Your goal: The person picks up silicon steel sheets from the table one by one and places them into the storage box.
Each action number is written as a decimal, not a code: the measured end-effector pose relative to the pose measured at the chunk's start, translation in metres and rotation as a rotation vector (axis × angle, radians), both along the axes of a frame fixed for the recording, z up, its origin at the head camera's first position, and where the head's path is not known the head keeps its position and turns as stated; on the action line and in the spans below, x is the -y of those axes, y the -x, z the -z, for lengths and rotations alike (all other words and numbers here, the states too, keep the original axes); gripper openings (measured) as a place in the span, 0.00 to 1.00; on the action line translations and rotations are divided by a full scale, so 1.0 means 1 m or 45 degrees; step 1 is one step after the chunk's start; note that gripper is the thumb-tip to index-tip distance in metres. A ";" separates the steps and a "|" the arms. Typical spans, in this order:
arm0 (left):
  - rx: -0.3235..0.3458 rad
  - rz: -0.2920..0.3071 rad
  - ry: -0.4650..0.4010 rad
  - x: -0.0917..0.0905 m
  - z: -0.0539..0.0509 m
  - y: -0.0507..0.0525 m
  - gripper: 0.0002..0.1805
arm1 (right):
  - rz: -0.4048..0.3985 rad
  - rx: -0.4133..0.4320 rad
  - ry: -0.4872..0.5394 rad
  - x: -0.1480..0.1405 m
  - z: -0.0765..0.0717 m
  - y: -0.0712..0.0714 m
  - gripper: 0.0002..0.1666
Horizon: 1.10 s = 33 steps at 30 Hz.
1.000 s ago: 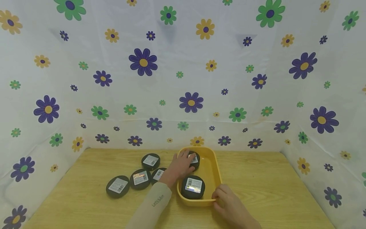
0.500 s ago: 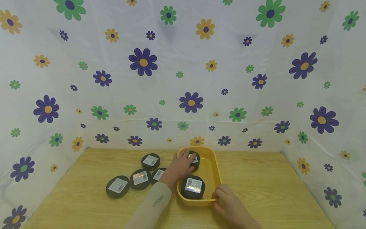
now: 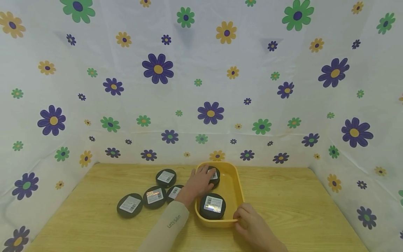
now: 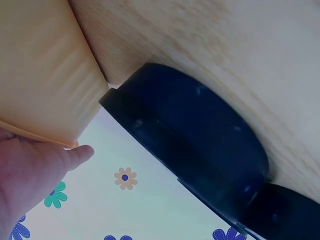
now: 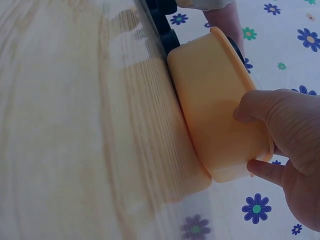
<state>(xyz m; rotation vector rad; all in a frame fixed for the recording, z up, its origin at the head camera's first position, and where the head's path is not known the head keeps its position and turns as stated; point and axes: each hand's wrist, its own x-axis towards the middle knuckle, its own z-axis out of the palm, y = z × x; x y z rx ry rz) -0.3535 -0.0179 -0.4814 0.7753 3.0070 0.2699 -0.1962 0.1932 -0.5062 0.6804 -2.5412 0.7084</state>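
A yellow plastic tray (image 3: pixel 233 174) with rounded corners stands on the wooden table. Inside it, a round black tub (image 3: pixel 212 210) with a white label lies in the near left corner. At the far left corner my left hand (image 3: pixel 199 180) reaches over the rim and holds a second black tub (image 3: pixel 216 179), thumb on the near side, a finger across its label. Part of that tub is hidden by the hand. My right hand (image 3: pixel 253 224) pinches the tray's near right corner; the right wrist view shows thumb and fingers on the tray wall (image 5: pixel 215 110).
Several more labelled black tubs lie left of the tray: one far left (image 3: pixel 129 205), one in the middle (image 3: pixel 154 197), one behind (image 3: pixel 165 177), and one (image 3: pixel 175 191) partly behind my left forearm. A flower-printed cloth (image 3: pixel 176 94) surrounds the table (image 3: pixel 283 196).
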 end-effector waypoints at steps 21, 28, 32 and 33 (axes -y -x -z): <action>-0.138 -0.003 0.002 0.001 0.001 0.000 0.36 | 0.007 0.043 0.003 0.001 -0.002 -0.001 0.16; -0.127 -0.030 0.010 0.001 0.000 0.000 0.36 | 0.026 0.098 -0.011 0.002 -0.003 -0.001 0.15; -0.131 -0.038 0.013 0.001 -0.001 -0.001 0.36 | 0.044 0.156 -0.014 0.002 -0.005 -0.001 0.14; -0.133 -0.041 0.013 0.000 -0.001 -0.001 0.36 | 0.046 0.160 -0.014 0.002 -0.005 -0.001 0.14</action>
